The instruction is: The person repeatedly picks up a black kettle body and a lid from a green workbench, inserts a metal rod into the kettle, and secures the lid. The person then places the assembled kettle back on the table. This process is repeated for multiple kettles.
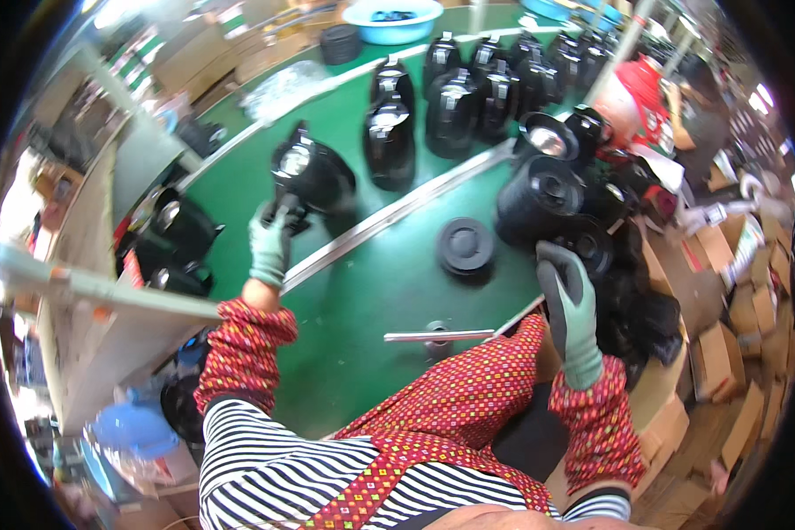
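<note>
At the left, my left hand [269, 246], in a green and grey glove, is closed around the handle of a shiny black jug [327, 181]. This jug leans on the green table, its silvery mouth showing. My right hand [572, 305], gloved alike, is beside the pile of black parts at the right; its fingers are stretched out and apart from the thumb, and no held thing shows. Between my hands, a round black lid [465, 246] lies on the table. Close to my right fingers stands a wide black cylinder [539, 201], with black ring-shaped pieces [587, 243] next to it.
A metal rail [397, 209] crosses the green table [353, 309], with a metal bar [437, 336] near my lap. Several black jugs [455, 115] stand beyond the rail. More jugs [175, 231] sit at the left, cardboard boxes [724, 362] at the right. A person [702, 115] is at the far right.
</note>
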`<control>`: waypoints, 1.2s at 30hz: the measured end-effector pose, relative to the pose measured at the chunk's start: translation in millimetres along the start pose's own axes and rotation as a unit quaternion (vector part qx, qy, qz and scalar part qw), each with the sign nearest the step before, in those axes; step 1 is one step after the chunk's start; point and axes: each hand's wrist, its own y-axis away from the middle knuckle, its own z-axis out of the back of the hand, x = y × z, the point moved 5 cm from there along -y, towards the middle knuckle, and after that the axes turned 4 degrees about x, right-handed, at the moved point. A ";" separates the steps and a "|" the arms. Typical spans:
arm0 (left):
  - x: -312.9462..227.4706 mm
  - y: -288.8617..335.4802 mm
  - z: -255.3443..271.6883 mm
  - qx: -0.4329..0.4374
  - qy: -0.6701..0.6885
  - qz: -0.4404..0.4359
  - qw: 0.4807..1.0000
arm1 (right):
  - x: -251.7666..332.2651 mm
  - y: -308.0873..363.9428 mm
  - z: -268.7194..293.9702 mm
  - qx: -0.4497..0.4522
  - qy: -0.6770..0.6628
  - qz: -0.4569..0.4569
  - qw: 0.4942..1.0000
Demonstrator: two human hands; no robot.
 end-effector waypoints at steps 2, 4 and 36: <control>13.5 -63.6 -15.5 -0.026 0.057 0.008 0.998 | 7.2 -41.3 20.6 -0.035 0.115 0.087 0.989; 25.1 -116.8 -22.3 -0.052 0.017 0.017 0.998 | 8.5 -93.9 33.2 -0.045 0.211 0.172 0.961; 9.9 25.1 -277.8 0.270 0.204 0.096 0.936 | 117.5 -195.9 38.8 0.052 0.289 0.201 0.935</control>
